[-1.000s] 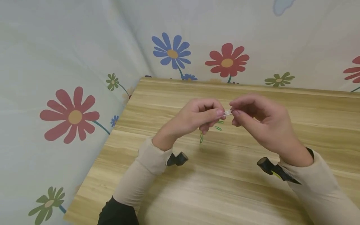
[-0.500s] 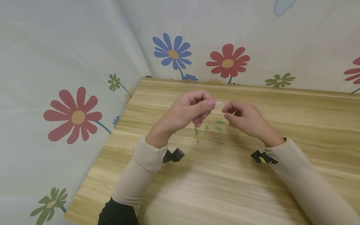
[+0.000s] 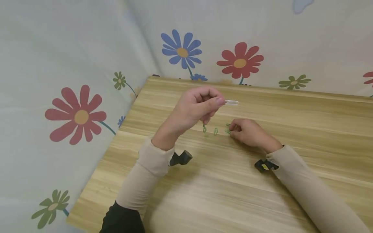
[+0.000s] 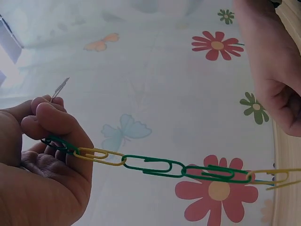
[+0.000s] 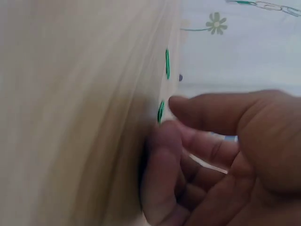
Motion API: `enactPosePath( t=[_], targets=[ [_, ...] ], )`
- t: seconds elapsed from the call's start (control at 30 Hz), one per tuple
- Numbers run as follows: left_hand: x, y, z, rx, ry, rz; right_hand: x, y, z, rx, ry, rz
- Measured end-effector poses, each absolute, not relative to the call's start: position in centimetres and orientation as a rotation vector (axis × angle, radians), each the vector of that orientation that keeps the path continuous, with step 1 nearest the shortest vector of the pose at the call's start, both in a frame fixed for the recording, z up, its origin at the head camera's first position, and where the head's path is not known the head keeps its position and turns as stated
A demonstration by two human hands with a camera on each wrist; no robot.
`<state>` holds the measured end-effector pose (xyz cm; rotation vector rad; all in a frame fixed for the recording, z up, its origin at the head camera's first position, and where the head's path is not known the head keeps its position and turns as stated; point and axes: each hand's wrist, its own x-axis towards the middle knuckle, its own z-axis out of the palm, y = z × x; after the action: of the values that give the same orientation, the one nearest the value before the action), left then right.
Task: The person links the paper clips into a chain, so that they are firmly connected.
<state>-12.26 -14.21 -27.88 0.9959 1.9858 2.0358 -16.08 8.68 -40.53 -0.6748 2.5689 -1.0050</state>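
Observation:
Between thumb and forefinger, my left hand (image 3: 198, 106) pinches a white paper clip (image 3: 231, 102) that sticks out to the right. A chain of green and yellow paper clips (image 4: 155, 165) runs out of the same hand and hangs below it. My right hand (image 3: 249, 132) is low over the table, its fingers loosely bent. Right at its fingertips lie two green paper clips (image 3: 227, 131), partly covered by the hand in the head view. In the right wrist view a gap shows between thumb and forefinger, beside a green paper clip (image 5: 161, 111).
Another loose green paper clip (image 3: 216, 131) lies between the chain and the right hand. The wooden table (image 3: 221, 187) ends at the back against a flower-printed cloth (image 3: 262, 38), which also hangs along the left side. Black camera mounts (image 3: 182, 158) sit at both wrists.
My right hand has let go of the white paper clip and moved down to the green clips on the table. My left hand has moved slightly up and left with the chain.

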Motion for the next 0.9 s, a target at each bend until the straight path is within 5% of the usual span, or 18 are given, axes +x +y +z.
enactPosePath(
  t=[0.9],
  targets=[
    [-11.8,-13.9,-28.5,1.09,2.064,1.986,-14.9,8.2,-40.9,-0.821,2.651,-0.63]
  ],
)
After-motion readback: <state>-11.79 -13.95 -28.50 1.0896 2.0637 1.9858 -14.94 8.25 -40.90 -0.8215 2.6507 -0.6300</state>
